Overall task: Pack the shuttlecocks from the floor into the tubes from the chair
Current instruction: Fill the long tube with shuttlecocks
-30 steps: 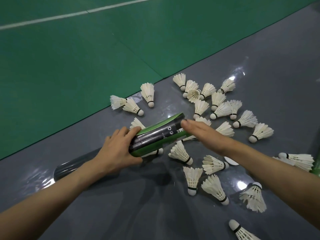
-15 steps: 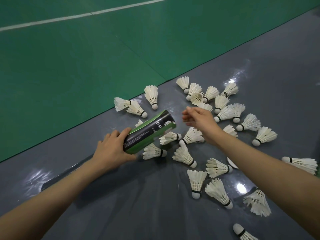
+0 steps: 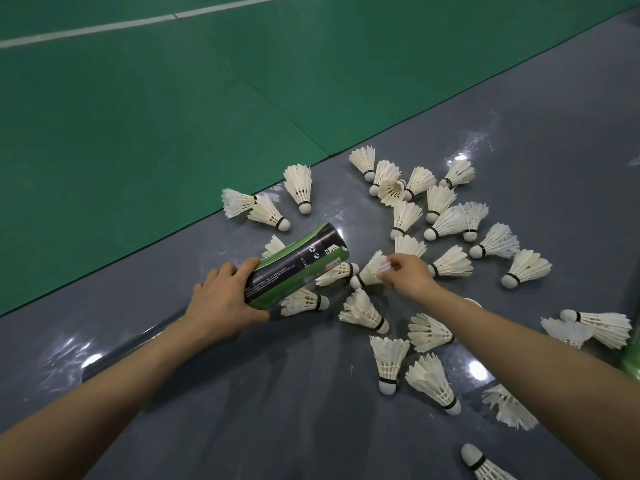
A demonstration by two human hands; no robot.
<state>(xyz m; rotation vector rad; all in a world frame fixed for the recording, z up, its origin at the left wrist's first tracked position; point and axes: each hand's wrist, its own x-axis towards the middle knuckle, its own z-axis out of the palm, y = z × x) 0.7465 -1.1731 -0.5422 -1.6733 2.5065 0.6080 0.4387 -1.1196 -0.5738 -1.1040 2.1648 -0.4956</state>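
shuttlecocks (image 3: 446,223): counting about 28, all white feather, lying scattered on the grey floor (image 3: 519,133), most of them spreading right of the seam with the green court (image 3: 138,116)
tube (image 3: 298,268): 1 in play, green and black, tilting up off the floor, far end pointing at the pile
left hand (image 3: 225,299): wrapping fingers and thumb round the tube's near end
right hand (image 3: 410,275): pinching the feathers of one shuttlecock (image 3: 369,273) just beside the tube's far end; can't tell if it's lifting off the floor
blocking: tube is covering part of two shuttlecocks
hidden: right forearm is covering a white round thing (image 3: 473,301)
cut off: green object (image 3: 631,362) running out at the floor's right edge
unclear: dark long shape (image 3: 138,344) lying under the left forearm
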